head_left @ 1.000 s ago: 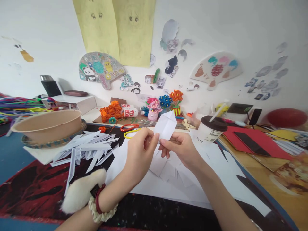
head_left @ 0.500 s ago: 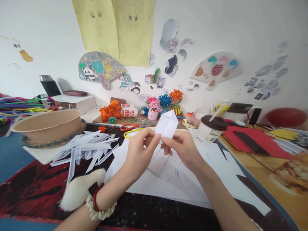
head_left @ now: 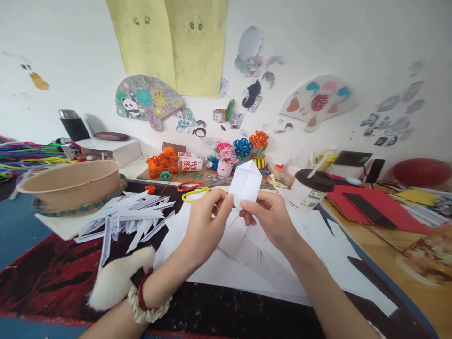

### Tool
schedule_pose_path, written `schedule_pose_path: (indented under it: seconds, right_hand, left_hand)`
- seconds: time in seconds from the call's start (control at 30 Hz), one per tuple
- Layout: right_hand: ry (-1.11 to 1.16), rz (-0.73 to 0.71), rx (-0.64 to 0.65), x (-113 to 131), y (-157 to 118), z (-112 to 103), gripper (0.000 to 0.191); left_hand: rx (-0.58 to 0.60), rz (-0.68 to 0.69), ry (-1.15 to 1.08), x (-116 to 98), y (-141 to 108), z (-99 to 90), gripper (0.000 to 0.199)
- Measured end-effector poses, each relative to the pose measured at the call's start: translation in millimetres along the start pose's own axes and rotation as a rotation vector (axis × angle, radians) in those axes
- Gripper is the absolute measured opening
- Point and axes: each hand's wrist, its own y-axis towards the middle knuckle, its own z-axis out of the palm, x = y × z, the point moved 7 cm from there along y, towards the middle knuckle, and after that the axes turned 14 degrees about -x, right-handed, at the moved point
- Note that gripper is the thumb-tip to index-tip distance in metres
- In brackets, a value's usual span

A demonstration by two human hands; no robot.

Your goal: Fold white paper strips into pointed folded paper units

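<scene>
A small folded piece of white paper (head_left: 246,182), pointed at its top, is held up above the table between both hands. My left hand (head_left: 208,221) pinches its lower left edge between thumb and fingers. With thumb on the near face and fingers behind, my right hand (head_left: 271,216) grips the lower right edge. Beneath the hands lie large white sheets (head_left: 212,270) with several smaller paper pieces (head_left: 252,252) on top. Left of my left hand is a heap of folded white paper strips (head_left: 136,214).
A beige basin (head_left: 70,186) stands at the left, near a white fluffy object (head_left: 120,278). Yellow-handled scissors (head_left: 195,194) lie behind my left hand. A lidded cup with a straw (head_left: 310,188) stands at the right, beside a phone (head_left: 368,209) on red paper (head_left: 406,219). Craft flowers (head_left: 259,141) line the back.
Both hands keep hold of the folded paper. The paper has turned slightly and its face shows a little more; the right thumb has shifted slightly. Everything else looks the same.
</scene>
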Motion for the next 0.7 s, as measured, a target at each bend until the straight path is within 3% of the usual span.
schedule_pose_path:
  seconds: [0.17, 0.43, 0.7]
  right_hand:
    - [0.006, -0.045, -0.038, 2.9, 1.8, -5.1, 0.018]
    - [0.002, -0.072, -0.042, 5.5, 0.5, -3.8, 0.02]
    - [0.042, -0.036, -0.046, 3.7, 1.4, -6.7, 0.019]
  left_hand:
    - [0.09, 0.0, -0.032, -3.1, -3.1, 7.4, 0.022]
    - [0.073, -0.018, -0.124, 2.2, -0.9, 5.4, 0.019]
    - [0.151, -0.129, -0.258, 1.6, 0.4, 9.0, 0.02]
